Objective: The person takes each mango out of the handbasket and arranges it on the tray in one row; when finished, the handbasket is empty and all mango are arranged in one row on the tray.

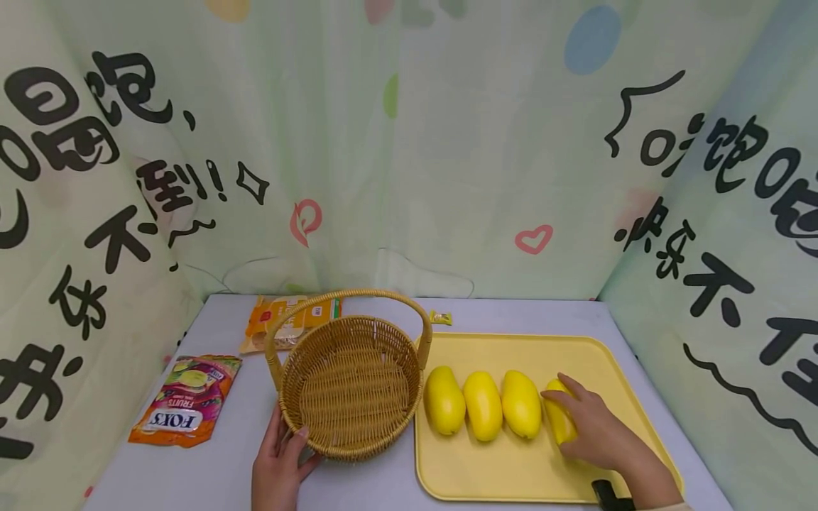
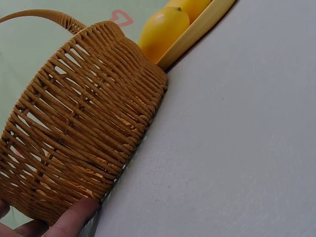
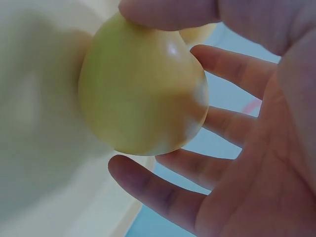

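My right hand (image 1: 597, 429) grips a yellow mango (image 1: 560, 411) at the right end of a row on the yellow tray (image 1: 492, 486). In the right wrist view, the thumb lies over this mango (image 3: 143, 89) and the fingers curve around its far side. Three more mangoes (image 1: 483, 406) lie side by side to its left. My left hand (image 1: 281, 454) holds the near left side of a round wicker basket (image 1: 358, 390), which has a tall handle and an empty inside. The left wrist view shows fingertips against the basket's woven wall (image 2: 84, 113), low near the table.
Left of the basket lies an orange and purple Fox's fruit candy bag (image 1: 188, 401). An orange food package (image 1: 255, 326) sits behind the basket, partly hidden. A small yellow wrapped candy (image 1: 441, 317) lies behind the tray. Printed curtains (image 1: 447, 177) enclose the white table (image 1: 224, 475).
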Demonstrator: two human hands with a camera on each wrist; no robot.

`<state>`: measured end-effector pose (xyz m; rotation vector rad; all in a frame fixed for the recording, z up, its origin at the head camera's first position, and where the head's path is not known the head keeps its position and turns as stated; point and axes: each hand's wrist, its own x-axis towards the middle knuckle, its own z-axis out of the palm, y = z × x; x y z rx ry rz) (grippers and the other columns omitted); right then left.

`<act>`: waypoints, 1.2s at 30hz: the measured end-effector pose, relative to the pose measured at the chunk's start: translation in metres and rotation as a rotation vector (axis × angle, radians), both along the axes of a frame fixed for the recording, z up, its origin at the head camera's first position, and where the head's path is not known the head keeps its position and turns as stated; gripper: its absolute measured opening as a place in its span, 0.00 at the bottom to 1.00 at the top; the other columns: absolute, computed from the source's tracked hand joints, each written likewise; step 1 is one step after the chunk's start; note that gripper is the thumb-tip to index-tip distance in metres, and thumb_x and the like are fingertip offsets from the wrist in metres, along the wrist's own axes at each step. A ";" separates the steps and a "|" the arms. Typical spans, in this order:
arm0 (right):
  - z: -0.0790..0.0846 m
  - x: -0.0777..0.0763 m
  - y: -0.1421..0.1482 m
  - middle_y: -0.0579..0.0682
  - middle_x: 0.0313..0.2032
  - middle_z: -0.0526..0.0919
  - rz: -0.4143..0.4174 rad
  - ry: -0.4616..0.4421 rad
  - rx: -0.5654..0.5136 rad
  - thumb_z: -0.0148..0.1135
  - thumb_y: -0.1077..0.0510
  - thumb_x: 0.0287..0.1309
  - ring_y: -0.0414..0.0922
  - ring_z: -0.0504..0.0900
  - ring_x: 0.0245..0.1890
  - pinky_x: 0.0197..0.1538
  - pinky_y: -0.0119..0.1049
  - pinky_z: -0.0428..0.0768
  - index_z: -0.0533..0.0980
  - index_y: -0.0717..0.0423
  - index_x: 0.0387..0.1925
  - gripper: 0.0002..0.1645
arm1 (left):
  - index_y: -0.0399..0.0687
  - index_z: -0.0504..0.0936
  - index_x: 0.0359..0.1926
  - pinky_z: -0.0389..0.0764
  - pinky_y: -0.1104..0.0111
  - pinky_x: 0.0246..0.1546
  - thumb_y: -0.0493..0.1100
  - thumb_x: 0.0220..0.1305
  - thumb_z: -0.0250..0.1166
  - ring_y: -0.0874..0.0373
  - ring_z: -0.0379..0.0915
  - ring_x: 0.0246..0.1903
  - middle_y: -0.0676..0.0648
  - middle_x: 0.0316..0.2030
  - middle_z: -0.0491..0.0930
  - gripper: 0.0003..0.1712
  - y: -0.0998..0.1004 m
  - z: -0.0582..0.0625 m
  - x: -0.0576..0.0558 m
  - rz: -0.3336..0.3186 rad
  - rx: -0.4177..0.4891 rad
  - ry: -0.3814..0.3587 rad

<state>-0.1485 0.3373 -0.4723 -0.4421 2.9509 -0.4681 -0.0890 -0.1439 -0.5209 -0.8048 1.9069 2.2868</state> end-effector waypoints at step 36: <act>0.009 0.067 -0.090 0.35 0.32 0.82 -0.136 0.494 -0.300 0.77 0.60 0.45 0.31 0.78 0.28 0.29 0.28 0.82 0.81 0.45 0.34 0.13 | 0.75 0.36 0.77 0.83 0.48 0.50 0.54 0.71 0.58 0.38 0.53 0.73 0.44 0.79 0.41 0.46 0.003 -0.001 -0.003 0.003 -0.006 -0.003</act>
